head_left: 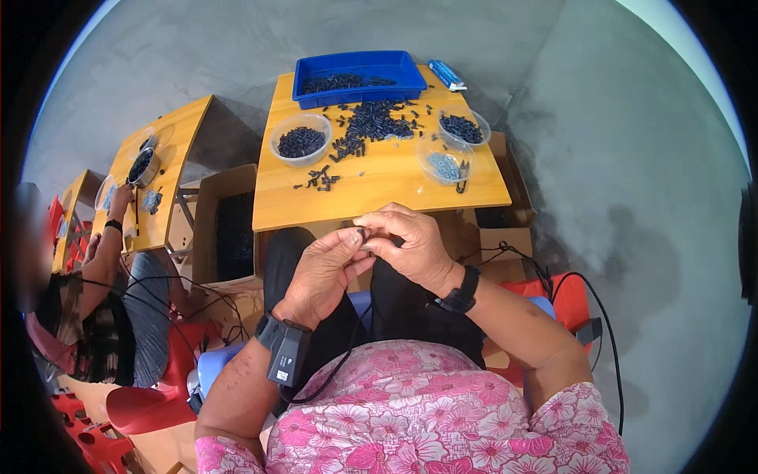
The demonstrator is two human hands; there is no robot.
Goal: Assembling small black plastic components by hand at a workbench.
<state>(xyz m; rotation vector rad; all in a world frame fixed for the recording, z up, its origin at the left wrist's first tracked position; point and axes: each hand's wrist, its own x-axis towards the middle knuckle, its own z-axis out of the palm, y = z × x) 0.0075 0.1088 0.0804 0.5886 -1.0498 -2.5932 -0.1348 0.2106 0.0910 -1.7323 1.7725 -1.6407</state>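
Observation:
My left hand (325, 267) and my right hand (416, 243) meet above my lap, just before the near edge of the yellow table (379, 193). Pinched between their fingertips is a small black part (362, 235), mostly covered by the fingers. Both hands are closed on it, and its exact kind is too small to make out. On the table lies a loose heap of small black parts (375, 121). A clear bowl (300, 161) at left holds more of them, as does another clear bowl (487, 129) at right. Small grey-blue pieces (444, 165) fill a nearer clear bowl.
A blue tray (359, 96) with black parts stands at the table's far side, beside a blue-and-white box (447, 75). A small black tool (463, 178) lies by the right bowls. Cardboard boxes (207, 213) flank the table. At left, another person's hand (121, 201) works at a second table.

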